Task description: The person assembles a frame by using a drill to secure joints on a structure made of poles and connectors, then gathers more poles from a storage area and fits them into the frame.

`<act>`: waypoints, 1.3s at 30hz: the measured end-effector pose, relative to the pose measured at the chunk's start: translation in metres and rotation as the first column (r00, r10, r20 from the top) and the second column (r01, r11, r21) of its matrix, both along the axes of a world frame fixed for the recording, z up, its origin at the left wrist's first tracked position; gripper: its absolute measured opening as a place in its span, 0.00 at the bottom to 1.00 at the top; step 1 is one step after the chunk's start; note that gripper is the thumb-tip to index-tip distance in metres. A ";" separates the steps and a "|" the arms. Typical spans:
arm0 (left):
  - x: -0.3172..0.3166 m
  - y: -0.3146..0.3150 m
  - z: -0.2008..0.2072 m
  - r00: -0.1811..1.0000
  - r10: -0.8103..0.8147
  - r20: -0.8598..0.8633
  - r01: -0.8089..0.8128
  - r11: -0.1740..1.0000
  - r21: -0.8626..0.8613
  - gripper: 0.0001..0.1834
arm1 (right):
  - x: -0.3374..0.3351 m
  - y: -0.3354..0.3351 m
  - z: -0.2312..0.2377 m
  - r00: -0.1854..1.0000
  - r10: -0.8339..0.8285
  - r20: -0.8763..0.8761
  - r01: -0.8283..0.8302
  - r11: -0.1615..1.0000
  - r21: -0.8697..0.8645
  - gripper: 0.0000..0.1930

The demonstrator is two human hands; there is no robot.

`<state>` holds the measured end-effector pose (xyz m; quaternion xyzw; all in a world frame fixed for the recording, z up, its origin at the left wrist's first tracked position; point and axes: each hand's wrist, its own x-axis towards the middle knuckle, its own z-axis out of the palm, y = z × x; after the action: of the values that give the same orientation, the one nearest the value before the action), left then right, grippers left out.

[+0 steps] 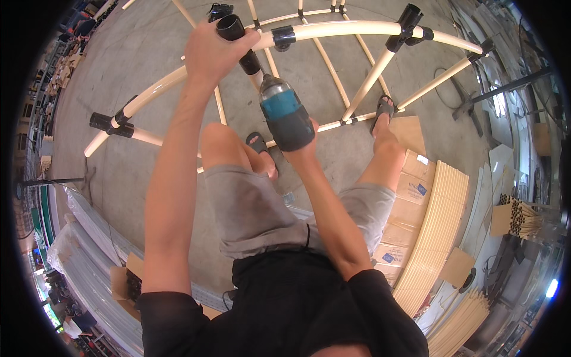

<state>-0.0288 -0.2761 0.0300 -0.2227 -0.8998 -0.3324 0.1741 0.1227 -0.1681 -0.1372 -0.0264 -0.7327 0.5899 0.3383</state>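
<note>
My left hand (211,53) is closed around a black pipe joint (231,27) on the top rail of a frame made of cream pipes (345,30). In my right hand (304,149) is a teal and black power screwdriver (282,113), its grip mostly hidden under the tool body. The tool's tip points up and left at the lower part of the joint, just below my left hand. Whether the tip touches a screw is too small to tell. Another black joint (284,38) sits on the rail to the right of my left hand.
The frame's uprights and lower pipes stand around my feet, with more black joints at the far right (407,28) and left (111,124). Cardboard boxes (404,208) and a stack of cream pipes (431,232) lie at right. Plastic-wrapped lengths (89,262) lie at lower left.
</note>
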 end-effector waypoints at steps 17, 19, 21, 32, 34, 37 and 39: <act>0.005 0.000 0.003 0.997 0.045 0.056 -0.046 0.999 0.020 0.16 | 0.081 0.042 0.038 0.971 -0.147 0.189 0.100 0.966 0.239 0.10; 0.006 0.000 0.001 0.999 0.039 0.024 -0.040 0.998 0.053 0.16 | 0.088 0.045 0.047 0.961 -0.152 0.233 0.110 0.977 0.184 0.10; 0.005 0.000 -0.003 0.999 0.040 -0.007 -0.040 0.996 0.075 0.16 | 0.092 0.046 0.054 0.960 -0.130 0.249 0.121 0.991 0.054 0.09; 0.005 -0.001 0.001 0.998 0.057 0.035 -0.058 0.997 0.045 0.15 | 0.098 0.045 -0.011 0.960 -0.110 0.258 0.012 0.935 0.353 0.11; 0.005 -0.001 0.002 0.997 0.050 0.051 -0.051 0.998 0.029 0.15 | 0.087 0.031 0.012 0.983 -0.057 0.175 -0.010 0.934 0.357 0.11; 0.009 0.000 0.006 0.995 0.044 0.087 -0.048 0.998 0.043 0.16 | 0.077 0.023 0.039 0.990 -0.040 0.138 -0.021 0.912 0.410 0.12; 0.009 0.000 0.007 0.995 0.044 0.087 -0.049 0.998 0.050 0.17 | 0.085 0.028 0.028 0.964 -0.073 0.257 -0.068 0.863 0.500 0.13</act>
<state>-0.0196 -0.2758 0.0368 -0.1827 -0.9024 -0.3606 0.1489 0.2079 -0.1403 -0.1096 -0.0174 -0.9002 0.3681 0.2322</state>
